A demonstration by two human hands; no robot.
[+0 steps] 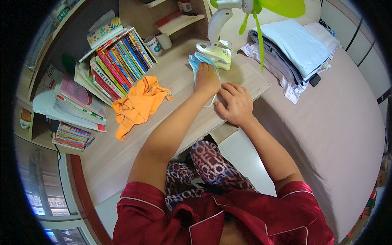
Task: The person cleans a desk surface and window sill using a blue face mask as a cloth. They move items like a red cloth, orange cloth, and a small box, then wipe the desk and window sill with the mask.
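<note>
Toward the back of the wooden desk (180, 122), my left hand (207, 78) has its fingers on a light-blue disposable face mask (194, 61). Its fingertips are partly hidden in the mask's folds, and a white ear loop (211, 104) trails beside the wrist. The mask lies against the pale clip base (223, 58) of a green-bladed fan. Palm down, my right hand (235, 102) rests at the desk's right front edge with nothing seen in it. A crumpled orange cloth (137, 105) lies on the desk to the left of my forearm.
Books (122, 61) stand in a row at the back left, with a tissue pack (104, 32) on top. Two mugs (153, 46) are beside them. Papers and notebooks (76, 101) fill the left side. A bed (330, 122) adjoins the right, bearing folded bedding (294, 46).
</note>
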